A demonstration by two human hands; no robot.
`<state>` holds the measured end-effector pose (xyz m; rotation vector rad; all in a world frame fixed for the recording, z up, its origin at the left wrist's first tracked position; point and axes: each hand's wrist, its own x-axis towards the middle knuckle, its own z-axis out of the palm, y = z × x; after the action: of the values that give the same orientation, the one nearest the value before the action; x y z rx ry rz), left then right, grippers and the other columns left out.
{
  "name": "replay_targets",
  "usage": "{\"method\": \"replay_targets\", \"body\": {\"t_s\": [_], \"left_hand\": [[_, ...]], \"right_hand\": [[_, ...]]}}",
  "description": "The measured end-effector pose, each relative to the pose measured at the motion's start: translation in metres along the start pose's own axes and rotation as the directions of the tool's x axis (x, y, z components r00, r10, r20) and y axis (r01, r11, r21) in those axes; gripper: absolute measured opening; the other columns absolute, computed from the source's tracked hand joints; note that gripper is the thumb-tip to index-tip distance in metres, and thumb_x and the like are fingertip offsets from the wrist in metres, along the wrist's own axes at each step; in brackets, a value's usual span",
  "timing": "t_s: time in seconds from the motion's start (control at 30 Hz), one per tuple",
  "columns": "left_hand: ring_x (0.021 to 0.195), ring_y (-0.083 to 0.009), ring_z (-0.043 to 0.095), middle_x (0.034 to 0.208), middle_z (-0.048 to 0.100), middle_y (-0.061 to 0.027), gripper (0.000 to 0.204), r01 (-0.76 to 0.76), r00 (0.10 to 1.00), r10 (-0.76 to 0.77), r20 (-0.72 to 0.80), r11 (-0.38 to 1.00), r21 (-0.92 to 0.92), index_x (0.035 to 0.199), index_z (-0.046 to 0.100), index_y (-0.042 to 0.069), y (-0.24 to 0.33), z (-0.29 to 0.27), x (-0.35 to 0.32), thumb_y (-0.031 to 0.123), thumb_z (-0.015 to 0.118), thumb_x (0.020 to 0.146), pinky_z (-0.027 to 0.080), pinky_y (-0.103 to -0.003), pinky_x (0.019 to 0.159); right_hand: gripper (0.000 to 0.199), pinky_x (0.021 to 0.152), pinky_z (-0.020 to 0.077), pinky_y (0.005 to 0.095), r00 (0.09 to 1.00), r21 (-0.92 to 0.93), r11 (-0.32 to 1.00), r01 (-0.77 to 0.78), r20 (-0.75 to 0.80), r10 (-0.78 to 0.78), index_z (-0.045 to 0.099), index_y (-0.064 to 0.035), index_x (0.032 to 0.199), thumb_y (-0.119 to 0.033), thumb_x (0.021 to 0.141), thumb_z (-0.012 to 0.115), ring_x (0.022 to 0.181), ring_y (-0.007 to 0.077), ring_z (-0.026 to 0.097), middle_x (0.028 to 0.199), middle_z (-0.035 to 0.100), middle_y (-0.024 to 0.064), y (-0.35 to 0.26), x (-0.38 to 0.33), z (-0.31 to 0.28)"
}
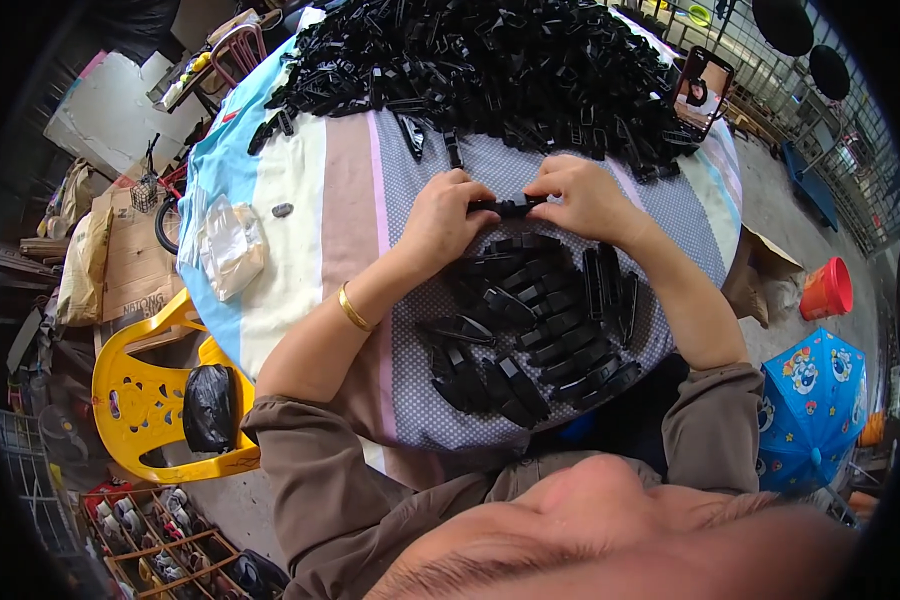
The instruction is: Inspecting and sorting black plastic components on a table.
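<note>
Over the middle of the table, my left hand [446, 218] and my right hand [582, 198] face each other. Between them they pinch a short black strap-like piece [512, 207], one end in each set of fingers; its exact kind is too small to make out. Just beyond my left hand lies another narrow black piece [454, 150]. Nearer to me, rows of similar black pieces [560, 300] lie side by side and overlapping. A big heap of loose black pieces [470, 65] with buckle-like parts covers the table's far side.
A striped and dotted cloth covers the table [350, 200]. On its left lie a clear plastic bag [232, 248] and a small dark oval object [283, 210]. A phone [703, 92] stands at the far right. Around it are a yellow chair [135, 405], a blue umbrella [813, 410] and a red bucket [826, 290].
</note>
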<state>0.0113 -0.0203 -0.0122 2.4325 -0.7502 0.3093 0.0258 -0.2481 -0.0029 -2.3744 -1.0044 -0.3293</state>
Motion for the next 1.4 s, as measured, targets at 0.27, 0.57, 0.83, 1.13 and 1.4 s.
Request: {"method": "replay_targets", "body": {"t_s": [0.27,0.57,0.83,1.13,1.4], "left_hand": [[0.079,-0.0283,0.059,0.080,0.063,-0.0114,0.023,0.057,0.997,-0.047,0.053,0.978,-0.201,0.079,0.069,0.001,-0.002,0.000,0.005,0.017,0.077,0.065,0.048,-0.036,0.072],[0.120,-0.0361,0.043,0.124,0.053,-0.0196,0.043,-0.236,0.969,0.246,-0.029,0.952,0.192,0.111,0.066,0.008,-0.017,0.003,0.010,0.041,0.063,0.084,0.037,-0.040,0.100],[0.112,-0.0378,0.053,0.131,0.048,-0.0209,0.037,-0.051,0.998,0.053,-0.024,0.995,0.091,0.113,0.059,-0.001,-0.039,0.003,0.015,0.016,0.067,0.081,0.046,-0.038,0.094],[0.099,-0.0307,0.059,0.097,0.060,-0.0138,0.033,-0.146,0.989,0.140,-0.041,0.963,-0.226,0.104,0.062,0.002,-0.002,0.006,0.005,-0.003,0.064,0.071,0.048,-0.035,0.085],[0.080,-0.0288,0.061,0.089,0.061,-0.0141,0.026,0.006,1.000,-0.008,-0.020,0.992,-0.126,0.094,0.067,0.001,-0.014,0.006,0.006,0.014,0.072,0.072,0.049,-0.034,0.076]], "right_hand": [[0.019,0.069,0.0479,0.0367,0.996,-0.037,0.997,0.071,-0.055,-0.073,0.070,-0.0045,0.083,-0.014,0.067,0.072,0.078,0.0280,0.059,0.077,0.059,0.0091,-0.005,0.005,0.015],[0.018,0.065,0.0505,0.0326,0.934,-0.022,0.986,-0.164,-0.324,0.148,0.072,-0.0070,0.086,-0.024,0.080,0.070,0.075,0.0227,0.064,0.080,0.066,0.0097,0.031,0.006,-0.017],[0.039,0.080,0.0507,0.0386,0.814,-0.446,0.685,-0.576,-0.236,0.531,0.068,-0.0082,0.102,-0.038,0.076,0.069,0.092,0.0288,0.064,0.097,0.067,0.0120,0.065,-0.003,-0.037],[0.033,0.070,0.0505,0.0277,0.921,0.260,0.908,-0.327,-0.127,0.368,0.064,-0.0048,0.108,-0.010,0.076,0.064,0.074,0.0142,0.063,0.087,0.067,0.0058,0.035,0.005,-0.025],[0.030,0.067,0.0492,0.0257,0.981,0.358,0.913,-0.196,0.059,0.187,0.066,-0.0037,0.101,-0.013,0.073,0.071,0.081,0.0110,0.062,0.090,0.067,0.0042,0.020,0.005,0.008]]}}
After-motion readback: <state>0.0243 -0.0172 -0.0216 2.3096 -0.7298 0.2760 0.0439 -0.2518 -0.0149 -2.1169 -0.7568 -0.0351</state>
